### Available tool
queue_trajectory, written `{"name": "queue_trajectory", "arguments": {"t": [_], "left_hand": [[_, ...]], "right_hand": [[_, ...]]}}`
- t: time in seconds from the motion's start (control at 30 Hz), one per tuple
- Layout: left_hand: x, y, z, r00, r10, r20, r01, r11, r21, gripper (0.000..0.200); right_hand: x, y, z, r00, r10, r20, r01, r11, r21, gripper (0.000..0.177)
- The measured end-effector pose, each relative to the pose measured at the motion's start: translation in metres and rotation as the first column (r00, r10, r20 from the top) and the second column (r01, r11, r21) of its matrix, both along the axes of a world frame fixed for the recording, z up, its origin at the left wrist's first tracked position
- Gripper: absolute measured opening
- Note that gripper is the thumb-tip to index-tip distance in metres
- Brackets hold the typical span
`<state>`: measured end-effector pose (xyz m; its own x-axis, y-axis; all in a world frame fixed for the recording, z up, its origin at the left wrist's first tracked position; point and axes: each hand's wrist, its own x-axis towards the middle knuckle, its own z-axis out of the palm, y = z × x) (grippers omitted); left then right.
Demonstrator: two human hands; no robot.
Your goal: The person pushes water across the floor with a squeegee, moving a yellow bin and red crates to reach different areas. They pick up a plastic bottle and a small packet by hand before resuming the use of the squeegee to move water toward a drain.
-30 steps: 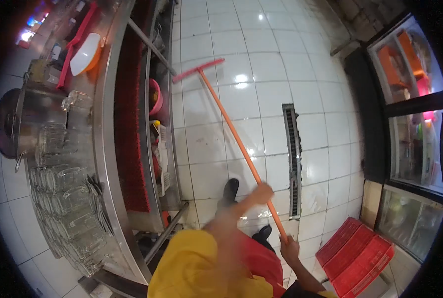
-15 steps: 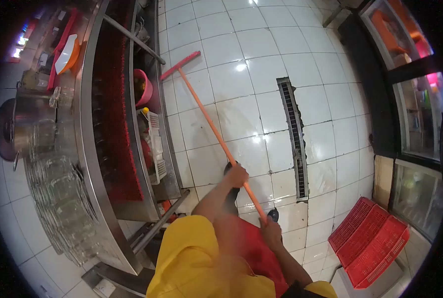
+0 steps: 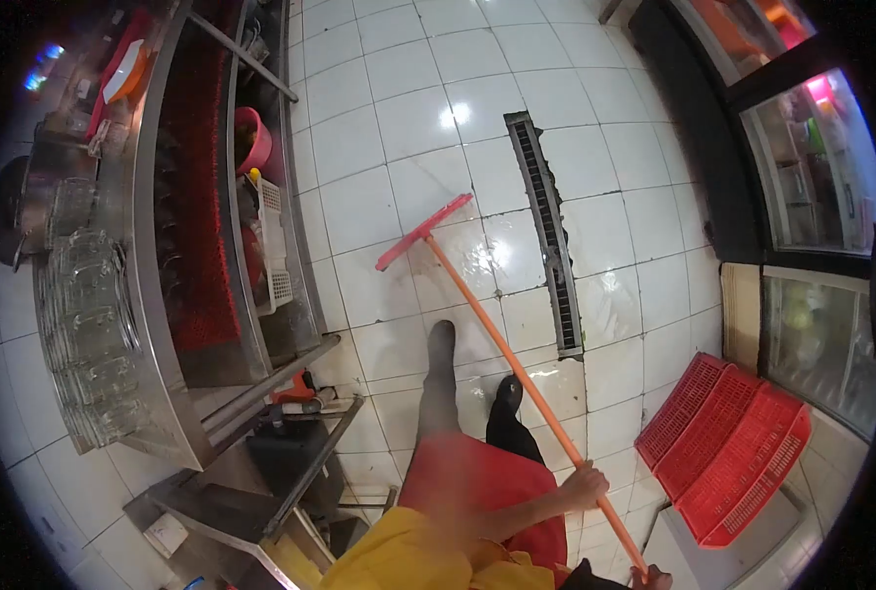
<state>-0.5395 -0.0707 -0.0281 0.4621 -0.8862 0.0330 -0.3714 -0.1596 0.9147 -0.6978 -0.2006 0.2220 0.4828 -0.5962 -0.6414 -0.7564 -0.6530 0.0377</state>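
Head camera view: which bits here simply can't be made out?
All in the head view:
Right hand: cut off by the bottom edge; its grip on the squeegee handle is unseen.
Glasses on the counter: blurred near the lens rim; uncountable.
Display cabinet: contents too small behind glass.

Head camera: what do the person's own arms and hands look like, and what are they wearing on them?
The left arm comes out of a yellow top and is bare along the forearm, which shows blurred. The left hand is bare too, with no glove, watch or ring that shows. The right hand is only a sliver at the bottom edge, too little to tell what it wears.
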Motion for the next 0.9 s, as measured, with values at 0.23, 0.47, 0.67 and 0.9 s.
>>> {"name": "queue_trajectory", "arguments": {"t": [0.23,0.47,0.67,0.9], "left_hand": [[0.158,0.043,-0.150,0.957,-0.060,0.284,0.011,0.986,0.169,0.011],[0.453,0.210,-0.276,0.778,-0.447,0.441,-0.009,0.694,0.720,0.013],[0.434,0.311,-0.304,0.782,-0.493,0.381,-0.112,0.491,0.864,0.009],[0.308,0.270,-0.348,0.811,-0.265,0.522,-0.193,0.721,0.666,0.012]], "right_hand": [[0.064,0.018,-0.249,0.863,0.313,0.396,-0.363,0.930,0.056,0.033],[0.352,0.195,-0.431,0.915,-0.399,-0.057,0.269,0.499,0.824,0.043],[0.350,0.269,-0.507,0.960,-0.061,0.273,-0.161,0.679,0.716,0.044],[0.271,0.172,-0.495,0.952,0.007,0.307,-0.225,0.697,0.681,0.049]]}}
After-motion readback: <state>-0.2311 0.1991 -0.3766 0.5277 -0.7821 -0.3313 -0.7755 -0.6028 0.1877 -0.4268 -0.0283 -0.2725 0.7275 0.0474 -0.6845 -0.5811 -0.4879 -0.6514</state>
